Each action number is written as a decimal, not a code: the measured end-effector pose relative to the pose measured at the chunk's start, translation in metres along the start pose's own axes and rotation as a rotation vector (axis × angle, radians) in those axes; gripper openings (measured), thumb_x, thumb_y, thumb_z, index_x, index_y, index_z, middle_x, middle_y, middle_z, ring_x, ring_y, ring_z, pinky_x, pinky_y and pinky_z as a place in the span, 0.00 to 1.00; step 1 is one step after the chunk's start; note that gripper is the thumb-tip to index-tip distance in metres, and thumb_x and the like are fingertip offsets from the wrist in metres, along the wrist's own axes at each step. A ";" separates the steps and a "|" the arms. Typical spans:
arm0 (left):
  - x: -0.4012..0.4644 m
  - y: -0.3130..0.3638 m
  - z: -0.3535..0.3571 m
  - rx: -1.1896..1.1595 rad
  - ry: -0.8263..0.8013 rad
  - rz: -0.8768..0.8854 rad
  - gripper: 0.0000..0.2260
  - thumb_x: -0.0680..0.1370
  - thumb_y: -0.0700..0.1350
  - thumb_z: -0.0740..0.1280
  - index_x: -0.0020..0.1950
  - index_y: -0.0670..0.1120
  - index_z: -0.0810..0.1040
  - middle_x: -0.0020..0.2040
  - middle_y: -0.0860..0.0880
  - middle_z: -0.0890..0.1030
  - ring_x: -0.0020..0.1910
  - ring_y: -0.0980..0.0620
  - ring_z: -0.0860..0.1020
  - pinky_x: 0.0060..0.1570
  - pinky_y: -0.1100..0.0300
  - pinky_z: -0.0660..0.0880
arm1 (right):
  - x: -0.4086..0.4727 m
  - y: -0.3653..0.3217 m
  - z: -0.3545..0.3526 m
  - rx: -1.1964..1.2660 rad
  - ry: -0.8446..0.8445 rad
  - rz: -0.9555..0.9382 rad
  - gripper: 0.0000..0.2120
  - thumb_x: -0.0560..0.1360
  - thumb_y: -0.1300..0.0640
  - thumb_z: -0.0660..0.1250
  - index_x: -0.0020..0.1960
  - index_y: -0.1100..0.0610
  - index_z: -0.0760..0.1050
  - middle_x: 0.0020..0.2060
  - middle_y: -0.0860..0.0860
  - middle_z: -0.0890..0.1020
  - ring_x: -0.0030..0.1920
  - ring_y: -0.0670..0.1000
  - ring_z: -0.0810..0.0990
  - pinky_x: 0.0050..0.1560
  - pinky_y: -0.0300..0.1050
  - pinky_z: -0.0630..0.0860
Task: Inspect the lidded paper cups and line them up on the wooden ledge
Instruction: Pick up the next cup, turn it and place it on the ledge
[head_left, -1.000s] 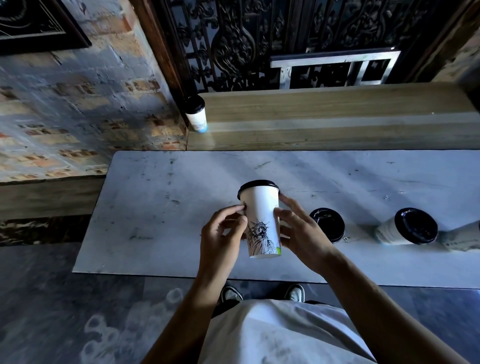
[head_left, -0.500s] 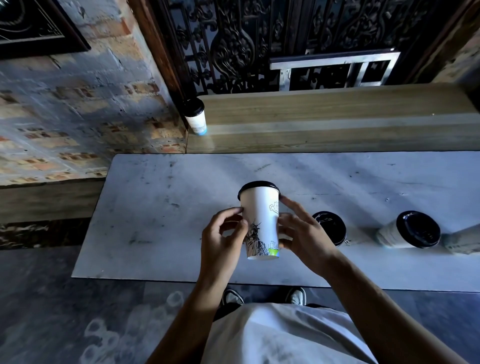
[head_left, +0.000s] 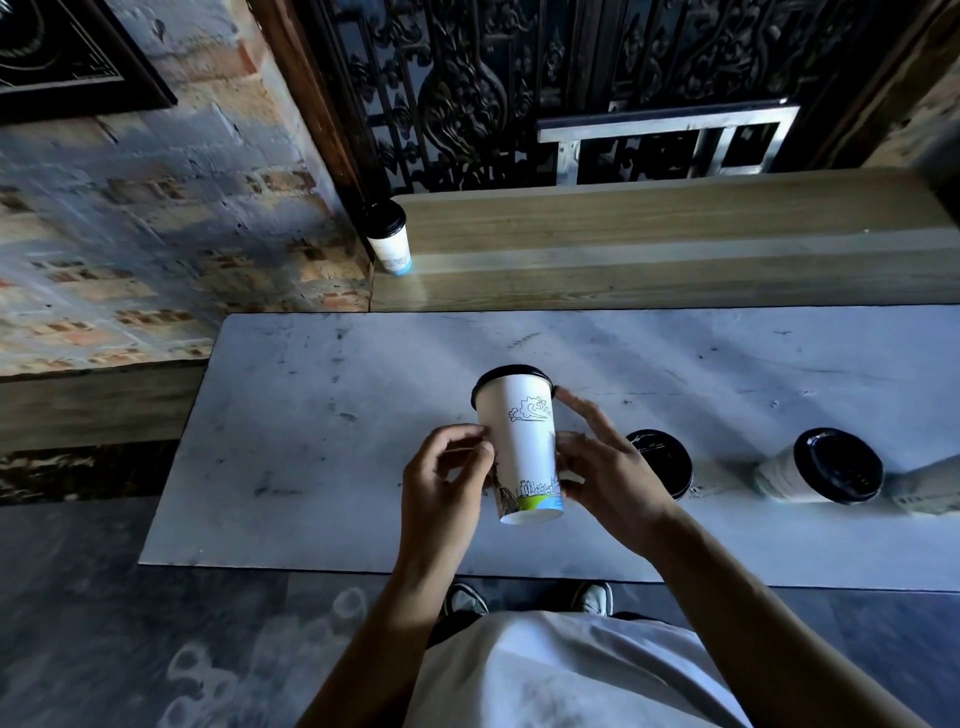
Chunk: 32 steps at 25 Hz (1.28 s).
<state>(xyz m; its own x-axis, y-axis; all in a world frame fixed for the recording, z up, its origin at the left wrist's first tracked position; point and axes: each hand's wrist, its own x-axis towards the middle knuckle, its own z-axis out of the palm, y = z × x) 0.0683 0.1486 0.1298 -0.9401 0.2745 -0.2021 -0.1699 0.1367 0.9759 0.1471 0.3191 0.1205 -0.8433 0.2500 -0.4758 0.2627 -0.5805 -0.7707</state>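
Observation:
I hold a white paper cup (head_left: 522, 441) with a black lid upright above the marble table, between both hands. My left hand (head_left: 444, 478) pinches its left side; my right hand (head_left: 605, 467) grips its right side with the forefinger stretched up to the lid. A cloud drawing and a green-blue skyline band face me. One lidded cup (head_left: 389, 236) stands upright at the left end of the wooden ledge (head_left: 649, 244). Two lidded cups (head_left: 662, 462) (head_left: 823, 467) lie on their sides on the table to the right, and part of a third (head_left: 930, 486) shows at the frame's edge.
The marble table (head_left: 322, 441) runs from the ledge toward me. A brick wall (head_left: 156, 234) stands on the left and a dark ornate iron grille (head_left: 519, 88) rises behind the ledge. My shoes show below the table's near edge.
The cup has turned in my hands: the statue drawing has rotated away to the left and the cloud and skyline now face me. My right forefinger has reached up to the lid.

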 end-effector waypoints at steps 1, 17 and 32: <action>0.000 0.000 0.000 0.000 -0.004 0.001 0.07 0.72 0.47 0.71 0.46 0.59 0.85 0.46 0.54 0.88 0.46 0.58 0.85 0.45 0.63 0.81 | 0.000 -0.001 0.000 -0.002 -0.006 -0.003 0.25 0.81 0.66 0.60 0.70 0.43 0.74 0.45 0.57 0.83 0.39 0.52 0.79 0.44 0.50 0.77; 0.004 -0.005 -0.006 0.110 -0.029 0.021 0.12 0.71 0.44 0.68 0.50 0.57 0.85 0.48 0.51 0.87 0.48 0.50 0.85 0.50 0.39 0.84 | 0.007 0.005 -0.001 0.041 -0.002 0.021 0.28 0.71 0.61 0.72 0.70 0.47 0.75 0.49 0.61 0.80 0.45 0.59 0.81 0.45 0.54 0.81; 0.004 -0.003 0.000 0.028 -0.017 -0.099 0.12 0.66 0.57 0.73 0.47 0.56 0.84 0.47 0.55 0.88 0.47 0.55 0.86 0.55 0.41 0.83 | 0.008 0.006 -0.003 0.008 0.008 -0.049 0.27 0.71 0.58 0.73 0.67 0.42 0.76 0.45 0.54 0.86 0.45 0.53 0.85 0.47 0.49 0.81</action>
<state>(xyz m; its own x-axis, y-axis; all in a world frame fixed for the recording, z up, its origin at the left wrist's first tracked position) 0.0647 0.1491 0.1259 -0.9137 0.2748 -0.2993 -0.2533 0.1907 0.9484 0.1430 0.3199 0.1108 -0.8513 0.2847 -0.4408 0.2172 -0.5735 -0.7899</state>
